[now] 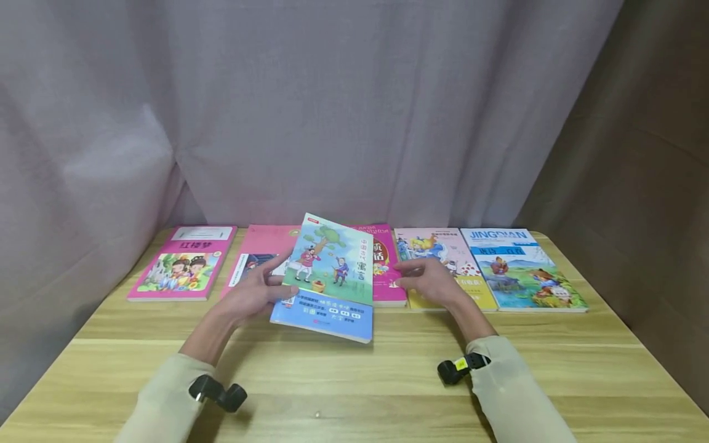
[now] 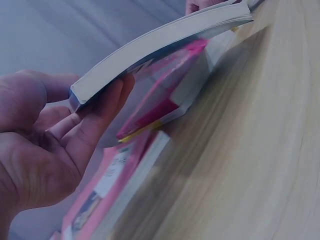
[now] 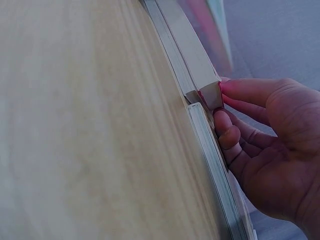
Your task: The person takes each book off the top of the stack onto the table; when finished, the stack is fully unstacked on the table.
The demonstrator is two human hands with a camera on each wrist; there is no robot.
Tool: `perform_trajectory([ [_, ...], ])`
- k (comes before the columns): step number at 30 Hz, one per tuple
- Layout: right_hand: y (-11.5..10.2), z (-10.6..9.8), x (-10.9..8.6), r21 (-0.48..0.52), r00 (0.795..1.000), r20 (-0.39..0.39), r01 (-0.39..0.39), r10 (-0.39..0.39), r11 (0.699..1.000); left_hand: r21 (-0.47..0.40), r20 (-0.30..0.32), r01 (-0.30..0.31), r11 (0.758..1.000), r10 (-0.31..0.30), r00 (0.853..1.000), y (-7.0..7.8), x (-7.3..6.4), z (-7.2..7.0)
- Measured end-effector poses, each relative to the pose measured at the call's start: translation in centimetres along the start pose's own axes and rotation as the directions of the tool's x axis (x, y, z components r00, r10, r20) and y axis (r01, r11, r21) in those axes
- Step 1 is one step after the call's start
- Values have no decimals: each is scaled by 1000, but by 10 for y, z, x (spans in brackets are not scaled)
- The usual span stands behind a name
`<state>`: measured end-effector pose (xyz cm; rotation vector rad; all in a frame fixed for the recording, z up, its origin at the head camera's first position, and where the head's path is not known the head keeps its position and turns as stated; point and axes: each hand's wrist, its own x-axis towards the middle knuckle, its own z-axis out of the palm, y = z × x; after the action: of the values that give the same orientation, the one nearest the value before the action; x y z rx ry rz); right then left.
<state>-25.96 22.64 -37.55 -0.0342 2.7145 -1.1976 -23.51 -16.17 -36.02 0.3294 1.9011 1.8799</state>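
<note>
My left hand (image 1: 257, 295) grips the left side of a picture book (image 1: 327, 283) with a green and blue cover, thumb on the cover and fingers beneath. In the left wrist view the book's white page edge (image 2: 160, 47) shows, raised above the table and tilted. It partly covers a magenta book (image 1: 389, 295) lying behind it. At that magenta book's right edge, my right hand (image 1: 429, 280) pinches the side with thumb and fingers; the right wrist view shows its fingertips (image 3: 225, 90) at the corner of a thick book's pages (image 3: 192, 45).
Along the back of the wooden table (image 1: 316, 381) lie a pink book (image 1: 183, 264) at far left, another pink book (image 1: 271, 237), a pink and yellow book (image 1: 429, 240), and a blue and green book (image 1: 523, 271) at right. A grey curtain (image 1: 288, 111) hangs close behind.
</note>
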Motion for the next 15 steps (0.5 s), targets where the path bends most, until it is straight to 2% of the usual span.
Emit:
perform_trajectory([
  [5, 1, -1, 0, 10, 1000, -3, -7, 7, 1000, 39, -31, -58, 998, 59, 998, 10, -20, -16],
  [9, 0, -1, 1, 14, 1000, -5, 5, -5, 1000, 115, -87, -61, 991, 72, 994, 21, -42, -31],
  [15, -1, -1, 2, 1, 1000, -13, -7, 7, 1000, 224, -160, -36, 974, 73, 984, 35, -73, -56],
])
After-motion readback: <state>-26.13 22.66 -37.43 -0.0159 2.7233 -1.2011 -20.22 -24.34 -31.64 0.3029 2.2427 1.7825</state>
